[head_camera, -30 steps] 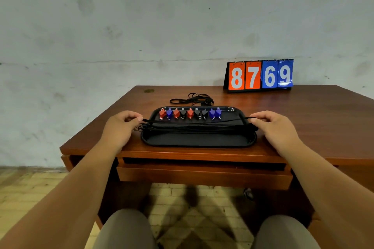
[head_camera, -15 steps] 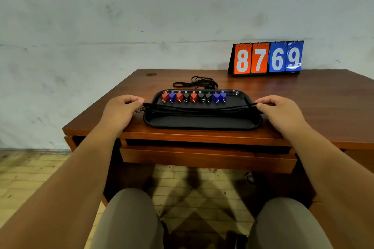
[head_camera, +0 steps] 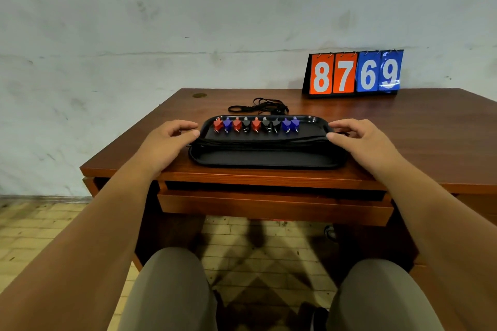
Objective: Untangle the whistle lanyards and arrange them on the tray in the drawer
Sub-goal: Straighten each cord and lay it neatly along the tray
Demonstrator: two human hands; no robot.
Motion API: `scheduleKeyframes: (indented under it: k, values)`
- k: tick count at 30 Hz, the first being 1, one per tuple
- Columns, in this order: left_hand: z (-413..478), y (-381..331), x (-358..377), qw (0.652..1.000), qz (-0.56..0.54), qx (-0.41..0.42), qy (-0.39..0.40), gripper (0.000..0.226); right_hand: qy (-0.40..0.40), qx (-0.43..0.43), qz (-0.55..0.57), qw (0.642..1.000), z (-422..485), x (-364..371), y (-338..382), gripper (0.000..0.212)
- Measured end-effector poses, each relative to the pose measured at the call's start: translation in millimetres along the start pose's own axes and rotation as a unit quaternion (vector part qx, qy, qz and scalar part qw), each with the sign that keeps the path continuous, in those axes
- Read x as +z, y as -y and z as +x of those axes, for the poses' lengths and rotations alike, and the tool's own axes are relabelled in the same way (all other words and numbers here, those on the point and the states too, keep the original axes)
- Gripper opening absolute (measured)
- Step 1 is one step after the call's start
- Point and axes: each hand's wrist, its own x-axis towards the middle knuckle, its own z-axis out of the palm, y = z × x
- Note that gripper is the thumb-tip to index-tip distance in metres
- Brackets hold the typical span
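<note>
Stretched before, the black lanyard cords (head_camera: 263,142) now lie parallel across the black oval plastic tray (head_camera: 263,162), lining up the red, blue and black whistles (head_camera: 255,125) along its far edge. Our left hand (head_camera: 172,140) and right hand (head_camera: 360,137) flank the tray, thumbs steadying the cord ends; whether they pinch, we cannot tell.

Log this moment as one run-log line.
left hand: pinches lanyards, left end | right hand: pinches lanyards, right end | whistles: rowed on tray | tray: on desk
</note>
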Motion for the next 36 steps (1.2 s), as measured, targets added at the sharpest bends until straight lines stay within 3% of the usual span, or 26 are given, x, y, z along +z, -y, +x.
scheduleKeyframes:
  k: [5,11,20,25,31,36]
  values:
    - [1.2,1.0,-0.1,1.000,0.001,0.000,0.012,0.022,0.018,-0.014,-0.038,0.999,1.3,1.0,1.5,0.036]
    - [1.6,1.7,2.5,1.000,0.014,-0.010,-0.004,0.008,0.012,-0.030,-0.066,0.997,7.3,2.3,-6.2,0.023]
    - [-3.1,-4.0,3.8,0.999,0.034,-0.019,-0.021,0.009,0.022,-0.024,-0.078,0.996,9.6,3.8,-7.8,0.020]
    - [-5.5,-11.2,4.5,0.999,0.008,-0.012,-0.043,0.014,0.001,0.009,-0.003,1.000,6.8,-0.2,-0.7,0.021]
    - [10.5,-33.6,12.6,0.990,0.115,0.011,-0.076,0.024,-0.012,0.074,0.052,0.996,26.4,-3.3,7.0,0.019]
    - [36.3,-65.1,26.6,0.989,0.139,0.038,-0.043,0.024,0.002,0.077,0.052,0.996,53.2,0.0,20.3,0.019]
